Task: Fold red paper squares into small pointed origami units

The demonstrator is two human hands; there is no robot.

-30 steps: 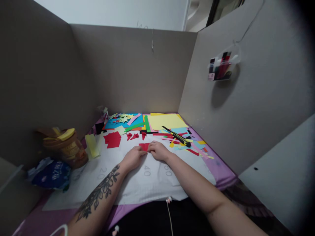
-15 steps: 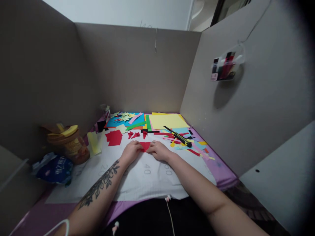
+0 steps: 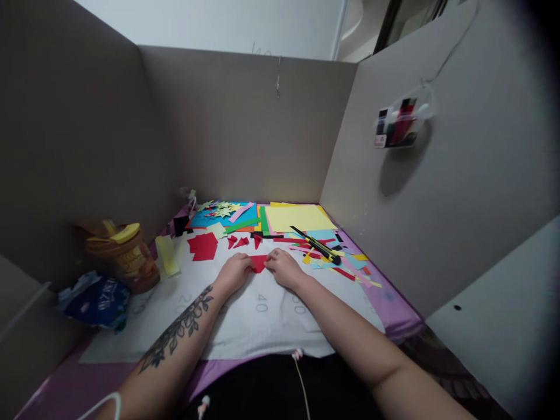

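A small red paper piece (image 3: 258,263) lies on the white sheet between my two hands. My left hand (image 3: 237,270) has its fingers closed on the piece's left edge. At its right edge are the bent, closed fingers of my right hand (image 3: 282,268). Left of my hands is a larger red paper (image 3: 203,246) with an uneven outline. Small folded red pieces (image 3: 241,241) sit just beyond my hands. To the right, a black and yellow cutter (image 3: 321,248) rests on paper strips.
A brown cup (image 3: 131,259) with a yellow lid and a blue packet (image 3: 98,300) stand at the left. Yellow sheets (image 3: 300,217) and pale paper stars (image 3: 224,210) on a blue sheet lie at the back. Grey panels (image 3: 249,128) surround the table.
The fingers of my right hand have shifted slightly up along the right edge of the red piece, showing more of it. My left hand stays at the left edge.
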